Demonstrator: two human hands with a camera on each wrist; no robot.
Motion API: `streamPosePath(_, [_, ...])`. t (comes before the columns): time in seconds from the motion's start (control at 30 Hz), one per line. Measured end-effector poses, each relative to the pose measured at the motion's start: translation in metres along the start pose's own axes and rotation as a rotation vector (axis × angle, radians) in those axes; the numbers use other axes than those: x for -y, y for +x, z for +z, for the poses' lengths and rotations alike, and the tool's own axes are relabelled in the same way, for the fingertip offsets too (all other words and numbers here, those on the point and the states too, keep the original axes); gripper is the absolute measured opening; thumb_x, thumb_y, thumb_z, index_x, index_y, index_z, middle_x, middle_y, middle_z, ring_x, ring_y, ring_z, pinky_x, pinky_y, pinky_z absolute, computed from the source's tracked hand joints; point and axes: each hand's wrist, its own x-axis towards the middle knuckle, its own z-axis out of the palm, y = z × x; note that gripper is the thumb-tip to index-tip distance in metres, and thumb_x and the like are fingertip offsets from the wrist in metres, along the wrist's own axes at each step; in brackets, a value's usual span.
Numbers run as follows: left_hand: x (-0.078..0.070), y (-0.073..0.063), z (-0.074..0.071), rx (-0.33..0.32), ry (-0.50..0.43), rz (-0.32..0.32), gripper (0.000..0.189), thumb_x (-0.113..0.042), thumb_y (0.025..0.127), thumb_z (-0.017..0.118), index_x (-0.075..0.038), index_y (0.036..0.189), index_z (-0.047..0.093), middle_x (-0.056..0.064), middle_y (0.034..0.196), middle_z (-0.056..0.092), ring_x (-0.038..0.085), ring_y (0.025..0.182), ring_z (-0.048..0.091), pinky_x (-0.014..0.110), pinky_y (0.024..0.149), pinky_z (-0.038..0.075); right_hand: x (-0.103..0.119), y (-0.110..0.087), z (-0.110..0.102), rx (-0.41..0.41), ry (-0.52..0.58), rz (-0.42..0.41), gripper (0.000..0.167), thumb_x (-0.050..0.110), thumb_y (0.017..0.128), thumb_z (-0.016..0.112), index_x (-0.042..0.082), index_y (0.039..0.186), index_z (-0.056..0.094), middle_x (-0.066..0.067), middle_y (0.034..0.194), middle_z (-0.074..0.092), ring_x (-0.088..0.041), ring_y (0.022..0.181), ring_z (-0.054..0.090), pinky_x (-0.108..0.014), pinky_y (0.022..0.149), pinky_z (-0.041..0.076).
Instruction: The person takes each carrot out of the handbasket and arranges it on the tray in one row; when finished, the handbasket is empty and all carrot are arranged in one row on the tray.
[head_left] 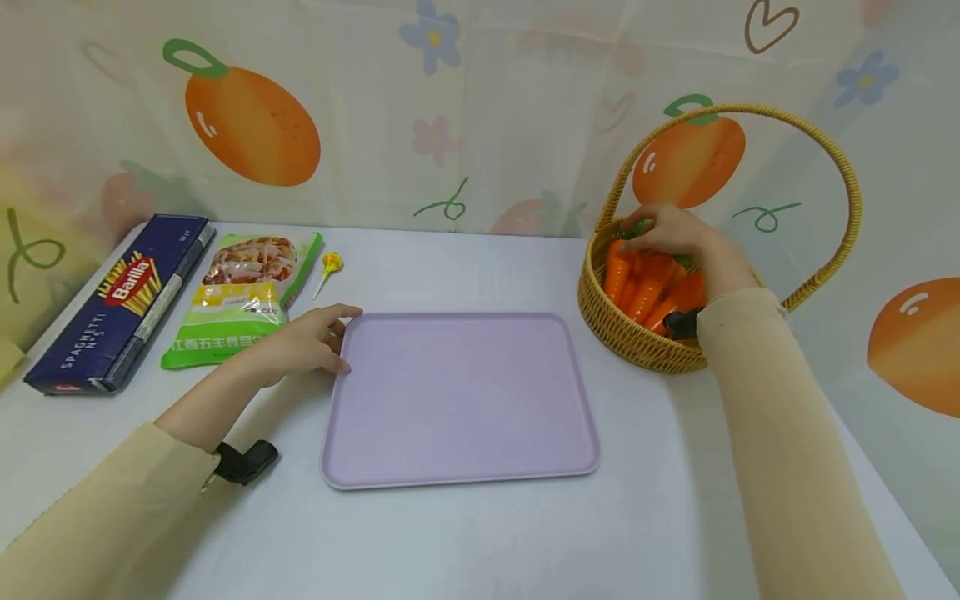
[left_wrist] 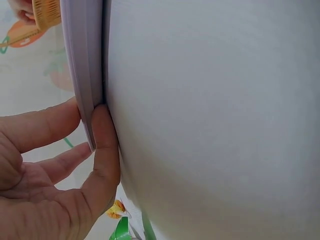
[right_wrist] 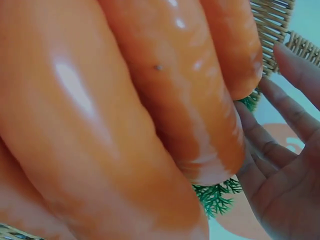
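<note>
Left hand pinches tray; right hand, fingers apart, beside carrots. Risk: greens snagging; a pull could tip basket.

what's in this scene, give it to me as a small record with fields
left hand: pinches the lilac tray at its left edge
right hand: in the wicker basket, by the far ends of the orange carrots
greenery: beside the carrots
left of tray: spaghetti box, green food bag, lollipop
backdrop: fruit and flower print
</note>
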Motion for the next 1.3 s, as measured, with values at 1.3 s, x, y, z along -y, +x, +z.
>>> streamPosePath(1.3, [-0.001, -0.002, 0.001, 0.0, -0.028, 0.006, 0.081, -0.001, 0.084, 0.068, 0.004, 0.152, 0.023, 0.031, 0.133, 0.04, 0.036, 0.11, 0.052, 0.028, 0.079, 0.048, 0.013, 0.016, 0.018, 0.02, -0.072, 0.038, 0.063, 0.038, 0.087, 0.07, -0.004, 0.128, 0.049, -0.026, 0.127, 0.052, -0.036, 0.113, 0.047, -0.05, 0.102, 0.037])
